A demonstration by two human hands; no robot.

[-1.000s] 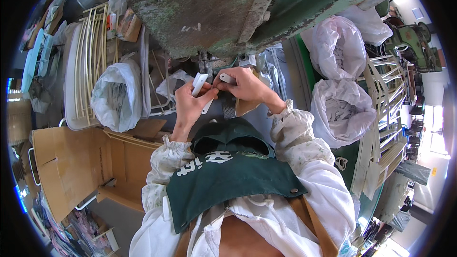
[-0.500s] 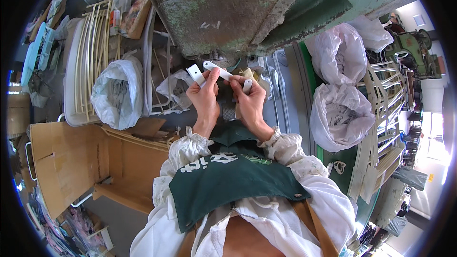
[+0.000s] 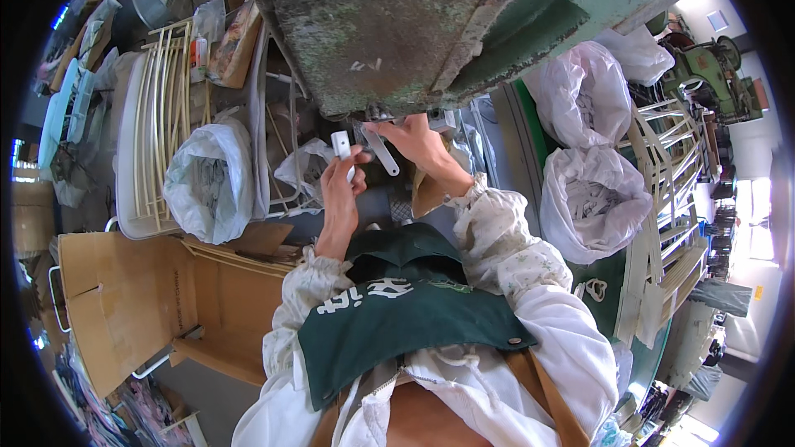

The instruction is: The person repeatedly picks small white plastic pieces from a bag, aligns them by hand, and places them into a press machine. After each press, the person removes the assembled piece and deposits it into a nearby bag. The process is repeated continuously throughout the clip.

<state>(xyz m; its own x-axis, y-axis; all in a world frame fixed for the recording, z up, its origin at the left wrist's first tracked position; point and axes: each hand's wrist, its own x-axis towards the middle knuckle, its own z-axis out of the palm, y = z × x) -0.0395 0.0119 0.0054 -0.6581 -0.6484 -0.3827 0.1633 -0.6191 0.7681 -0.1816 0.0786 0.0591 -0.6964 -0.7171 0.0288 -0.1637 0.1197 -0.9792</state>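
Raised below the machine, my left hand (image 3: 338, 199) has its fingers closed on a short white bar (image 3: 341, 146) with small holes in its face. My right hand (image 3: 421, 149) reaches up under the lower edge of the big worn green machine (image 3: 389, 41). Its fingertips pinch the upper end of a flat white strip (image 3: 383, 154), which slants down toward me and has a round hole at its rounded lower end. The machine's edge partly hides those fingertips and the spot where they meet the strip.
A white bag (image 3: 209, 186) of small pale parts stands at left, beside long cream strips (image 3: 166, 116). An opened cardboard box (image 3: 124, 306) lies nearer. At right, two bags (image 3: 595, 199) of pale parts stand by a stack of slats (image 3: 662, 240).
My hands have parted. The right one moved up to the machine's edge, where the flat strip now hangs from its fingertips; the left moved down slightly, keeping the short bar.
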